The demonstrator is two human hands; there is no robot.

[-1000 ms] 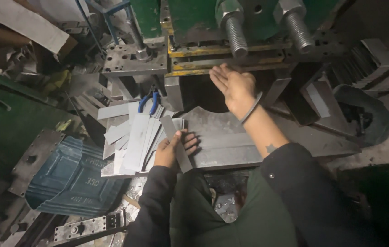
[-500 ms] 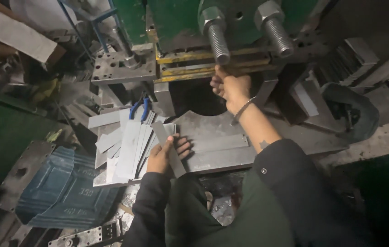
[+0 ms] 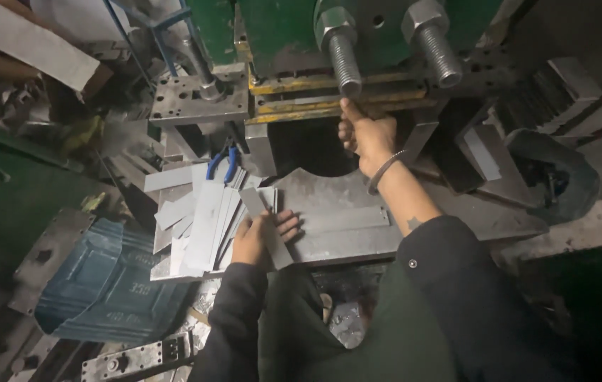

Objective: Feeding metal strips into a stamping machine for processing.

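Observation:
My left hand [image 3: 262, 238] grips one flat grey metal strip [image 3: 264, 223] at the left edge of the press table [image 3: 357, 230], right beside a loose pile of similar metal strips [image 3: 198, 223]. My right hand [image 3: 364, 136] reaches forward into the opening under the green press [image 3: 294, 35], fingers curled against the yellow-edged die [image 3: 301, 106]. I cannot see what the fingers hold, if anything. A bracelet sits on that wrist.
Two large threaded bolts [image 3: 343, 60] hang from the press above my right hand. Blue-handled pliers [image 3: 221, 163] lie behind the strip pile. A dented blue metal panel [image 3: 103, 283] lies at lower left. Dark scrap parts [image 3: 541, 155] crowd the right side.
My right hand has pushed further in under the press die. My left hand stays on the strip by the pile. The view has shifted slightly.

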